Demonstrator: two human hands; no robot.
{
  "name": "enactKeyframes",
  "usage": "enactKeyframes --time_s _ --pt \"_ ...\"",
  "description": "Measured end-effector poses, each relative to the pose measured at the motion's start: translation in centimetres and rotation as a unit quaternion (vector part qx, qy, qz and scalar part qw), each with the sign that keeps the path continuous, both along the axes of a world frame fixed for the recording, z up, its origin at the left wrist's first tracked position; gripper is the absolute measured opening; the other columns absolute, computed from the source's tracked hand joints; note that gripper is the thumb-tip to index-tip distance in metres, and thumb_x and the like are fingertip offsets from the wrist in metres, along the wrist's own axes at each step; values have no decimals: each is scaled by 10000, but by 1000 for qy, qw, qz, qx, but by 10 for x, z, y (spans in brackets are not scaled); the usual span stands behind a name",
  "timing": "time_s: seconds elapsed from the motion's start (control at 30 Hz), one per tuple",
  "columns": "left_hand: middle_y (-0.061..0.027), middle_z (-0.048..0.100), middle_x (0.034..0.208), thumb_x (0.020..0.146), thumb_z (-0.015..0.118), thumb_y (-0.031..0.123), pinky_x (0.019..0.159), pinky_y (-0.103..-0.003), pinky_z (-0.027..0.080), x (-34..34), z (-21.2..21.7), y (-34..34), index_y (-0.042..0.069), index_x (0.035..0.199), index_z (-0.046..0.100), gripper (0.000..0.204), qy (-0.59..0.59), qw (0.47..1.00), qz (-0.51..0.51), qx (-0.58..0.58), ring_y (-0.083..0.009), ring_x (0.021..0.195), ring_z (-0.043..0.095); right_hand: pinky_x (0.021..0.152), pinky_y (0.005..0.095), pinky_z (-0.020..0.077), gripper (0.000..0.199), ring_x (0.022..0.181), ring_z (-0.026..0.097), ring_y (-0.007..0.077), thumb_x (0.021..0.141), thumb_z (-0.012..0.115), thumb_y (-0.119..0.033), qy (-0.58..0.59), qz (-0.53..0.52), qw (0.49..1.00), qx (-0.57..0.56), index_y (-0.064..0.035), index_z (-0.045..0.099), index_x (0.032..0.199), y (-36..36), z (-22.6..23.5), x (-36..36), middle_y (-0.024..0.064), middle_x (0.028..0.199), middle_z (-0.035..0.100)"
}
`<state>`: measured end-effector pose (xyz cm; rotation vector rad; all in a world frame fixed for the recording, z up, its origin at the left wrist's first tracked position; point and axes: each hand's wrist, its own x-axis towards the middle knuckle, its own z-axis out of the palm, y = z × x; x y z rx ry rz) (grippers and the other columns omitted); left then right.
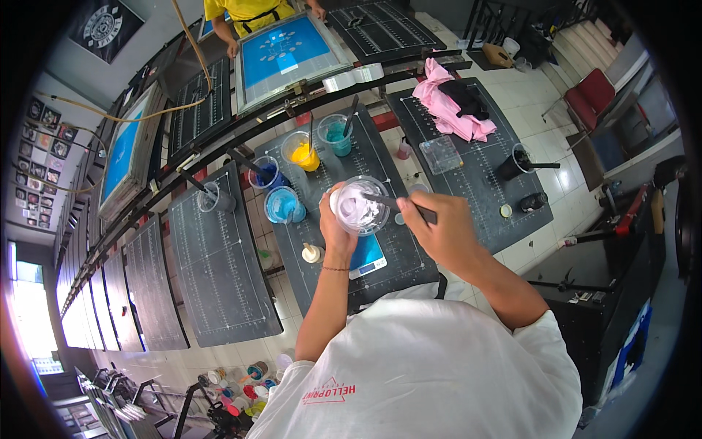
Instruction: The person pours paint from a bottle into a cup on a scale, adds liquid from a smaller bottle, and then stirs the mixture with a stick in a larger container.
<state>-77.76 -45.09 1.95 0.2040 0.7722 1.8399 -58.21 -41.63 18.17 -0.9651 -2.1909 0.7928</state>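
My left hand is wrapped round a clear plastic cup of pale lilac, paste-like ink. My right hand grips a dark, flat spatula whose tip dips into that ink. Partly hidden beneath the cup is a digital scale with a blue top, lying on a dark gridded board. Left of and beyond my hands stand cups of light blue ink, dark blue ink, yellow ink and teal ink. A small white bottle stands by my left wrist.
On the right board are pink cloth, a clear square case, a cup of black ink and a black jar. A grey cup stands on the left board. Beyond, a person in yellow stands behind a framed blue screen.
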Motion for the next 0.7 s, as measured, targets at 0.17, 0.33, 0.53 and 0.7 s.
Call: enactKeyframes --time_s 0.17,0.33,0.53,0.7 --pt "-142 675 1113 1102 257 354 962 -397 528 6 -8 0 20 1242 578 485 4 1000 -4 -12 -264 1046 660 541 416 439 283 552 590 337 943 684 -230 -11 76 997 -7 -38 612 747 -4 -3 0 153 605 590" --pt "-141 679 1135 1098 270 356 985 -402 520 7 -11 1 13 1250 578 487 31 999 -19 -25 -268 1070 658 498 410 417 297 530 577 337 951 678 -232 -20 128 990 59 -41 601 738 -2 -14 3 151 590 577" --pt "-146 685 1151 1090 277 359 979 -403 525 10 -18 -1 13 1260 588 495 0 999 -41 -11 -274 1074 660 526 415 431 289 531 573 348 945 679 -227 0 80 997 18 -37 607 738 -2 -12 0 147 583 565" --pt "-149 686 1163 1079 299 340 983 -416 530 12 -15 1 13 1250 601 477 -9 998 -62 -24 -281 1067 666 554 425 471 314 584 623 344 951 654 -290 -84 -10 996 10 -42 648 758 1 -10 0 146 624 615"
